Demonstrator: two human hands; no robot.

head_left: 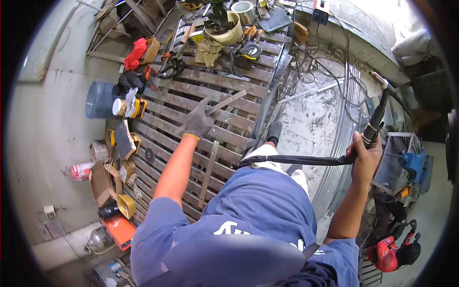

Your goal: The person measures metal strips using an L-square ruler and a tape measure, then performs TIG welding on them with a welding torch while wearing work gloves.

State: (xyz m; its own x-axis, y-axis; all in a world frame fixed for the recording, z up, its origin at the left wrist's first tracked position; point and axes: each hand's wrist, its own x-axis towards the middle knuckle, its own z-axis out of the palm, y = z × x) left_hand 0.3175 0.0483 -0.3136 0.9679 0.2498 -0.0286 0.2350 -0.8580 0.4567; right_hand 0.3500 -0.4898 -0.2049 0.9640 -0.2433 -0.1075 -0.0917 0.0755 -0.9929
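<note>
Welding torch point(375, 118) tilts in the bare right hand point(367, 153), fingers wrapped around its handle; the gloved left hand point(198, 120) clasps 1 flat metal bar point(228, 101) above the slatted metal table point(234, 138); farther off stands 1 cream bucket point(229, 40).

So it's just the one cam, worn on the head and aimed steeply down and forward over the person's own blue shirt point(260, 196), which is super close and fills the bottom middle. Really wide lens, edges bend and go black at the corners. The slatted table point(224, 79) sits a bit farther off, center up to the top, floor point(306, 119) right of center. Left hand point(198, 119) lands left of center, right hand point(367, 155) far right.
</note>
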